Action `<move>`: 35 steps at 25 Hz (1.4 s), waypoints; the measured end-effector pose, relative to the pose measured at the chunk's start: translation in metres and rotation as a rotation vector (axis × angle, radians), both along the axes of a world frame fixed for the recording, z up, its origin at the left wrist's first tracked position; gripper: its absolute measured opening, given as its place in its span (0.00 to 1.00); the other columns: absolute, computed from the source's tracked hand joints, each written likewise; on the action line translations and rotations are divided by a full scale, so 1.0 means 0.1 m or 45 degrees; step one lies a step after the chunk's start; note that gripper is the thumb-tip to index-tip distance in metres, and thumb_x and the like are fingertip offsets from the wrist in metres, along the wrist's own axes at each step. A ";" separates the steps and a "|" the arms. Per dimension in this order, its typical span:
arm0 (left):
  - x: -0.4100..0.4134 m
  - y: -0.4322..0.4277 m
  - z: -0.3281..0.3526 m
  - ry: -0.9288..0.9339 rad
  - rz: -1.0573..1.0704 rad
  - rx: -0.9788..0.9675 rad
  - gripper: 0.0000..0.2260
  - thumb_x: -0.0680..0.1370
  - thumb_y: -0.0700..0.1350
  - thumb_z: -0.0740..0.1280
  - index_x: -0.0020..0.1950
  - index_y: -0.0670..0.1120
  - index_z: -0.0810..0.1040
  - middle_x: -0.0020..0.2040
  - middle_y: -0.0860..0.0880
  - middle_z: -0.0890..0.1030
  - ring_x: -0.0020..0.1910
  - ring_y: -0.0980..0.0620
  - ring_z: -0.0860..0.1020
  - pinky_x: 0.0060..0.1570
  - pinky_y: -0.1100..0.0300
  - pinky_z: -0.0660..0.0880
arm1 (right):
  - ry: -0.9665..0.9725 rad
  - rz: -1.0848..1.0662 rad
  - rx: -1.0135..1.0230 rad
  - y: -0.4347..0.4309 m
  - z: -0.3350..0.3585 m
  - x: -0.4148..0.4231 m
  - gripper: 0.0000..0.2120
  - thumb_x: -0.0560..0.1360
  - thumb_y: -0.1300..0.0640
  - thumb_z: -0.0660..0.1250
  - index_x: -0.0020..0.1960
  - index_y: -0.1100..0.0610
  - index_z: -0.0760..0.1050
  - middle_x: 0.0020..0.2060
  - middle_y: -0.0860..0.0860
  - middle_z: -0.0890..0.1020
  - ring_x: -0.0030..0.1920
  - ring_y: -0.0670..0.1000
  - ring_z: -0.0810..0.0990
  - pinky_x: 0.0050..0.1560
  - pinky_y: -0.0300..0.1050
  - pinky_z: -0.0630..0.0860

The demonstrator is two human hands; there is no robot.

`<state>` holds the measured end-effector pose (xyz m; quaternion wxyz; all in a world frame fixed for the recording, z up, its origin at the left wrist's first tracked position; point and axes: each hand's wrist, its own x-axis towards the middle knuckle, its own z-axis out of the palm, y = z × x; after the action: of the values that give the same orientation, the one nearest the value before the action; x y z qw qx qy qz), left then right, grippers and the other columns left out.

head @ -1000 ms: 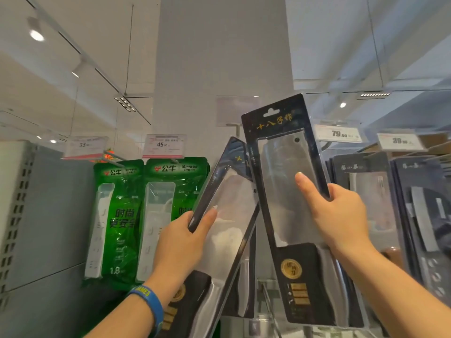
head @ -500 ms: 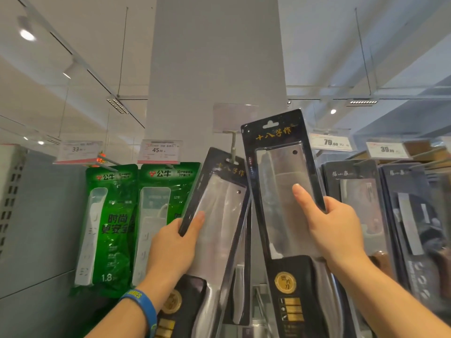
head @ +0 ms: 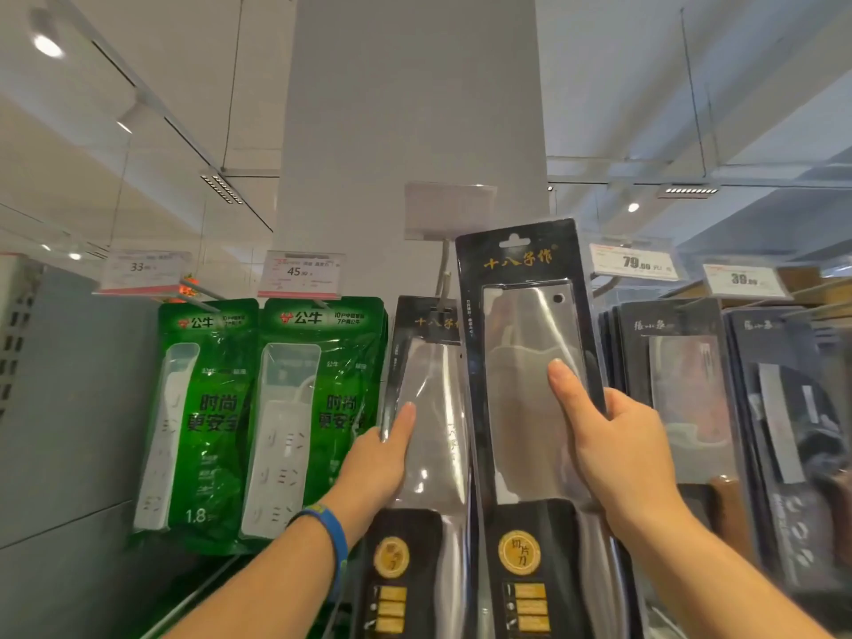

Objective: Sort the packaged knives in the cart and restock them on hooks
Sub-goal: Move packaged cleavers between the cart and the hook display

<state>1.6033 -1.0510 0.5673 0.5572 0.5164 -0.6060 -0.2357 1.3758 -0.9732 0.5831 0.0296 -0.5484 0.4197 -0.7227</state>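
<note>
At the hooks: right hand (head: 618, 447) grip shut round raised cleaver pack (head: 525, 362); left hand (head: 385, 458) grips hung pack (head: 426, 408).

One head-worn wide-angle view only; no second view shares the scene. It looks forward and tilted upward, taking in the white ceiling with track lights (head: 138, 113) and the square grey pillar (head: 415, 131) at centre. It sits close to the display: the black-carded cleaver packs (head: 521, 269) and green pouches of power strips (head: 207, 408) fill the lower half, forearms entering from the near bottom edge
</note>
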 end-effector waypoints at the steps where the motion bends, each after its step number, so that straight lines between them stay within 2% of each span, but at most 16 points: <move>1: -0.03 -0.02 0.04 -0.038 -0.049 0.133 0.38 0.72 0.75 0.54 0.61 0.44 0.76 0.57 0.44 0.81 0.54 0.45 0.80 0.58 0.46 0.77 | -0.001 0.008 0.013 0.01 0.01 0.01 0.34 0.68 0.25 0.65 0.33 0.56 0.63 0.30 0.56 0.65 0.31 0.55 0.65 0.34 0.53 0.64; 3: -0.03 -0.06 0.12 -0.267 -0.009 0.230 0.36 0.77 0.70 0.54 0.69 0.41 0.70 0.59 0.42 0.80 0.56 0.43 0.80 0.57 0.46 0.78 | -0.011 0.016 0.023 0.05 0.01 0.00 0.34 0.68 0.25 0.65 0.32 0.56 0.63 0.29 0.55 0.66 0.31 0.55 0.66 0.34 0.53 0.66; 5: 0.02 -0.04 0.29 -0.558 0.219 -0.047 0.33 0.76 0.68 0.60 0.72 0.45 0.67 0.61 0.46 0.79 0.56 0.47 0.79 0.55 0.51 0.78 | -0.005 -0.019 -0.005 0.07 0.02 -0.03 0.33 0.68 0.24 0.65 0.32 0.54 0.60 0.27 0.51 0.63 0.29 0.51 0.64 0.33 0.51 0.64; 7: 0.05 0.19 0.65 -0.505 0.252 -0.387 0.37 0.71 0.71 0.64 0.74 0.52 0.64 0.65 0.52 0.76 0.54 0.55 0.77 0.50 0.59 0.75 | 0.039 -0.043 -0.071 0.09 0.02 -0.05 0.32 0.68 0.25 0.65 0.33 0.53 0.60 0.26 0.45 0.62 0.28 0.46 0.62 0.33 0.50 0.63; 10: 0.13 0.58 1.46 -0.377 0.103 -0.759 0.41 0.68 0.72 0.67 0.76 0.57 0.61 0.66 0.60 0.72 0.50 0.64 0.73 0.41 0.66 0.69 | 0.095 -0.027 -0.145 0.07 -0.03 -0.05 0.26 0.69 0.28 0.65 0.37 0.52 0.69 0.28 0.44 0.71 0.29 0.45 0.68 0.32 0.48 0.67; 11: 0.16 0.69 1.70 -0.471 0.074 -0.850 0.38 0.68 0.71 0.68 0.74 0.57 0.64 0.62 0.62 0.74 0.51 0.63 0.75 0.42 0.65 0.71 | 0.087 0.002 -0.142 0.07 -0.05 -0.04 0.25 0.70 0.29 0.67 0.38 0.52 0.72 0.29 0.47 0.74 0.30 0.47 0.70 0.33 0.50 0.71; 12: 0.17 0.78 1.88 -0.630 0.080 -0.949 0.30 0.71 0.68 0.68 0.70 0.58 0.70 0.59 0.62 0.77 0.52 0.62 0.77 0.44 0.62 0.74 | 0.070 0.033 -0.137 0.06 -0.07 -0.03 0.24 0.70 0.31 0.68 0.39 0.53 0.74 0.31 0.50 0.76 0.32 0.51 0.72 0.35 0.53 0.73; 14: 0.13 0.88 2.11 -1.016 0.270 -1.107 0.12 0.77 0.60 0.67 0.55 0.56 0.82 0.47 0.58 0.83 0.48 0.54 0.79 0.46 0.55 0.76 | 0.037 0.062 -0.151 0.06 -0.10 0.00 0.22 0.69 0.32 0.68 0.38 0.51 0.75 0.30 0.45 0.79 0.30 0.45 0.74 0.34 0.51 0.72; 16: 0.07 0.91 2.19 -1.158 0.349 -1.122 0.11 0.79 0.57 0.65 0.41 0.54 0.80 0.35 0.55 0.79 0.39 0.50 0.77 0.35 0.57 0.70 | 0.020 0.060 -0.140 0.06 -0.13 0.04 0.20 0.67 0.32 0.67 0.37 0.49 0.73 0.29 0.38 0.78 0.31 0.39 0.75 0.34 0.44 0.68; 17: 0.06 0.91 2.21 -1.123 0.322 -1.074 0.12 0.79 0.57 0.65 0.40 0.53 0.79 0.33 0.54 0.78 0.36 0.50 0.75 0.33 0.57 0.68 | 0.004 0.048 -0.121 0.05 -0.15 0.06 0.21 0.66 0.31 0.66 0.38 0.49 0.73 0.30 0.38 0.78 0.32 0.39 0.75 0.35 0.42 0.68; 20: 0.09 0.88 2.20 -0.993 0.278 -1.001 0.16 0.78 0.59 0.65 0.45 0.47 0.82 0.36 0.47 0.79 0.36 0.49 0.74 0.35 0.55 0.68 | -0.057 -0.060 -0.134 0.00 -0.24 0.12 0.21 0.64 0.28 0.66 0.41 0.45 0.74 0.30 0.39 0.78 0.33 0.39 0.76 0.33 0.39 0.68; 23: 0.09 0.85 2.16 -0.982 0.301 -1.029 0.17 0.78 0.60 0.65 0.44 0.47 0.81 0.34 0.48 0.77 0.34 0.51 0.73 0.33 0.57 0.66 | 0.046 -0.131 -0.142 0.00 -0.25 0.21 0.15 0.66 0.28 0.67 0.41 0.37 0.71 0.22 0.41 0.71 0.27 0.41 0.72 0.28 0.38 0.66; 27: 0.12 0.83 2.14 -0.880 0.236 -1.001 0.16 0.77 0.60 0.68 0.42 0.47 0.82 0.29 0.52 0.74 0.30 0.55 0.70 0.29 0.61 0.65 | 0.090 -0.111 -0.147 -0.05 -0.17 0.35 0.13 0.68 0.29 0.67 0.35 0.36 0.69 0.23 0.40 0.71 0.26 0.43 0.70 0.27 0.43 0.65; 31: 0.18 0.74 2.11 -0.544 -0.056 -0.874 0.16 0.73 0.59 0.72 0.43 0.45 0.83 0.28 0.52 0.71 0.23 0.58 0.64 0.23 0.65 0.60 | 0.102 -0.072 -0.086 -0.16 -0.17 0.51 0.25 0.67 0.26 0.65 0.35 0.48 0.71 0.27 0.41 0.76 0.28 0.43 0.73 0.27 0.40 0.67; 33: 0.18 0.71 2.09 -0.518 -0.074 -0.862 0.15 0.73 0.59 0.73 0.41 0.47 0.83 0.28 0.53 0.72 0.22 0.59 0.64 0.23 0.66 0.61 | 0.111 -0.105 -0.044 -0.22 -0.20 0.54 0.28 0.67 0.25 0.64 0.36 0.51 0.70 0.30 0.40 0.78 0.30 0.42 0.75 0.29 0.44 0.69; 35: 0.17 0.70 2.09 -0.487 -0.087 -0.856 0.15 0.73 0.58 0.73 0.43 0.46 0.84 0.30 0.51 0.73 0.24 0.58 0.65 0.22 0.66 0.61 | 0.149 -0.109 -0.019 -0.26 -0.19 0.57 0.30 0.66 0.24 0.63 0.37 0.52 0.70 0.32 0.41 0.79 0.32 0.43 0.75 0.30 0.45 0.70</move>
<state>1.6206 -0.9808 0.7764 0.5641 0.3190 -0.7593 0.0583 1.4332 -0.9988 0.5637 -0.0298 -0.5715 0.4384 -0.6931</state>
